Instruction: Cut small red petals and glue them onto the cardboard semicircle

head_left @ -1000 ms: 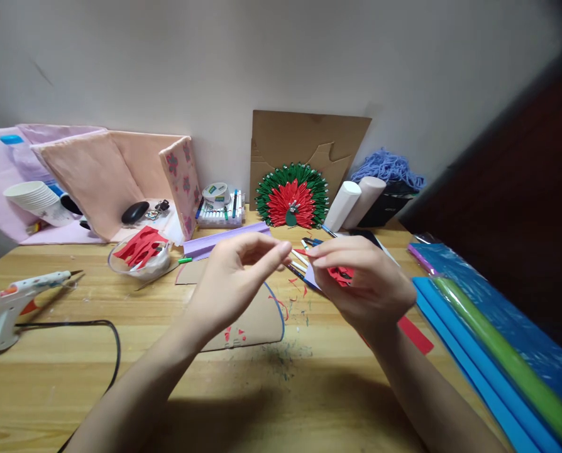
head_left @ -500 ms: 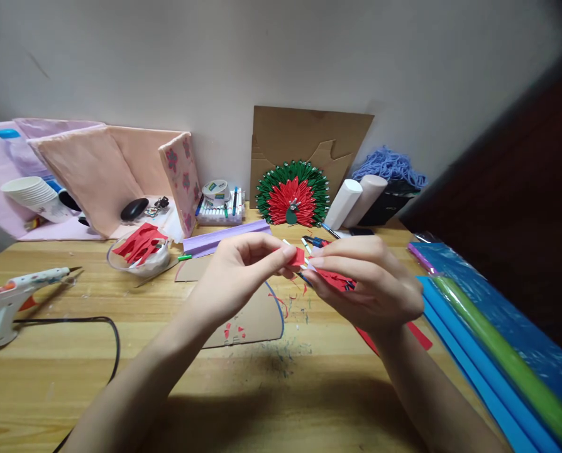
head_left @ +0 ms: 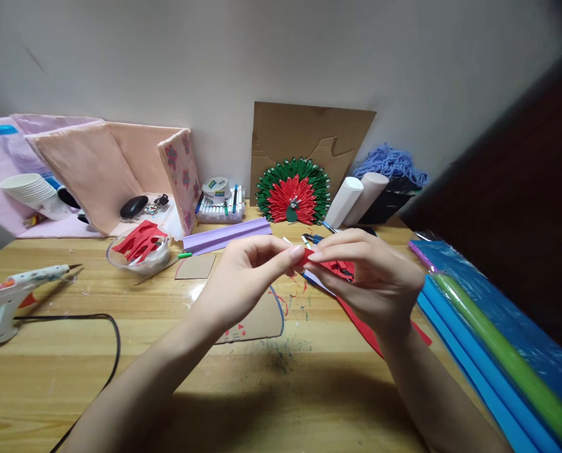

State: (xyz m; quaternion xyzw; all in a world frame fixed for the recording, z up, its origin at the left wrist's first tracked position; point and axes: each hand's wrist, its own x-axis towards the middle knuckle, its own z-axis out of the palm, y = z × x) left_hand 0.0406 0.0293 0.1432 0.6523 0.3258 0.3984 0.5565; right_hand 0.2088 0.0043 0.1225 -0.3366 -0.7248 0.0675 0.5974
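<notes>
Between my two hands, above the table's middle, is a small piece of red paper. My left hand pinches its left side between thumb and forefinger. The fingertips of my right hand close on its right side; they partly hide it. Below lies a cut cardboard piece with a blue-marked edge and red scraps on it. More red paper lies under and beside my right hand. At the back, a green and red peacock craft leans against a cardboard sheet.
A glue gun with a black cord stands at left. Behind are a bowl of red strips, a purple folded strip and a marker box. Blue and green rolls line the right edge.
The red paper, seen flat before, now looks folded or turned narrower between my fingertips. The fingertips of both hands have come closer together.
</notes>
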